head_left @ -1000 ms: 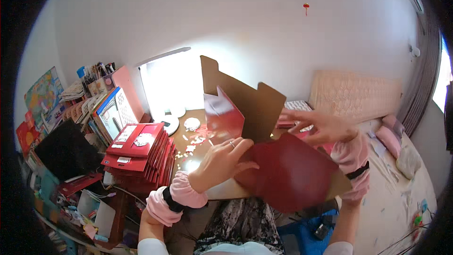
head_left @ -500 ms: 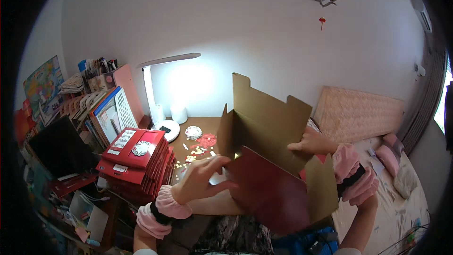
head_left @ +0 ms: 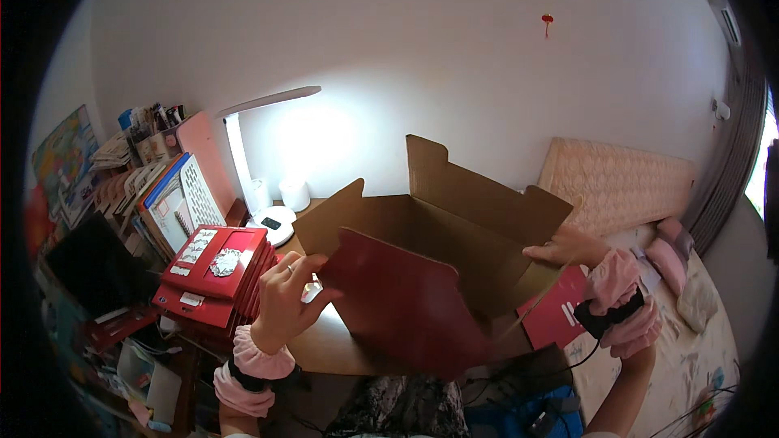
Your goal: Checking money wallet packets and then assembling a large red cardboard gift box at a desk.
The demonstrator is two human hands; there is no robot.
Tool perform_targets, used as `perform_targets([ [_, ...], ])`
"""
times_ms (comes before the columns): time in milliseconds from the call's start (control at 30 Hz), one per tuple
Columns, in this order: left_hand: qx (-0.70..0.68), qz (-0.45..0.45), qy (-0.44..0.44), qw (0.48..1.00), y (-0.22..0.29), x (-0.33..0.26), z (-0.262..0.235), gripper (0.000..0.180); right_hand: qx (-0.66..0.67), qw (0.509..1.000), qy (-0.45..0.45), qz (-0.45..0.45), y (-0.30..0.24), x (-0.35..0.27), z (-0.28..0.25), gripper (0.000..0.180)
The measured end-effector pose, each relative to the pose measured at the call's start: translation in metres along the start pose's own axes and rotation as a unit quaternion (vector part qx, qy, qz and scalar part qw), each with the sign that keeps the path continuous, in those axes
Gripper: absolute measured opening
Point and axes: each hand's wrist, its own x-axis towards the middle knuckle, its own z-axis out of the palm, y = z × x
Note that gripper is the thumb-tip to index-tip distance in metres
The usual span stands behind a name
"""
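Observation:
A cardboard box (head_left: 398, 300), red outside and bare brown inside, is held tilted above the desk's front with its top flaps up. My left hand (head_left: 286, 302) is at the box's left corner, thumb and fingers curved against it with a gap between them. At the right side my right hand (head_left: 568, 249) grips the far wall near its corner, thumb on the inner face. The box's interior looks bare where it shows; its bottom is partly hidden by the red front panel. Pink and black cuffs cover both wrists.
Left of the box stands a stack of red folded boxes (head_left: 213, 276) with white cut-outs on top. Behind it a lit desk lamp (head_left: 237, 150) stands beside books and pens. A red flat item (head_left: 560, 308) lies at the right, near a bed (head_left: 649, 308). A thin black cable (head_left: 560, 367) runs below.
The box has turned and its opening has widened, its left flap now spread outward. My left hand has moved left with the box's corner; my right hand has shifted slightly right.

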Motion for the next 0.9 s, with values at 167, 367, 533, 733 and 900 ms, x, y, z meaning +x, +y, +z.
perform_targets([
  [167,0.054,-0.018,-0.002,0.998,0.004,-0.003,0.004,0.035,0.098,0.993,-0.063,-0.031,0.004,0.011,0.004,0.048],
  [367,-0.145,-0.146,-0.034,0.978,0.003,-0.003,-0.001,0.016,0.07,0.995,-0.059,-0.047,-0.013,0.017,0.004,0.053],
  [533,-0.047,-0.105,-0.036,0.993,0.015,0.017,0.005,0.016,-0.033,0.999,-0.009,-0.042,-0.04,0.003,-0.002,0.064],
  [733,0.128,-0.052,-0.017,0.99,0.017,0.014,0.01,0.024,0.056,0.994,0.086,-0.046,-0.058,0.001,0.0,0.056],
  [900,0.079,-0.112,0.016,0.99,0.019,0.013,0.021,0.044,0.213,0.97,0.118,-0.012,-0.056,-0.003,0.001,0.048],
])
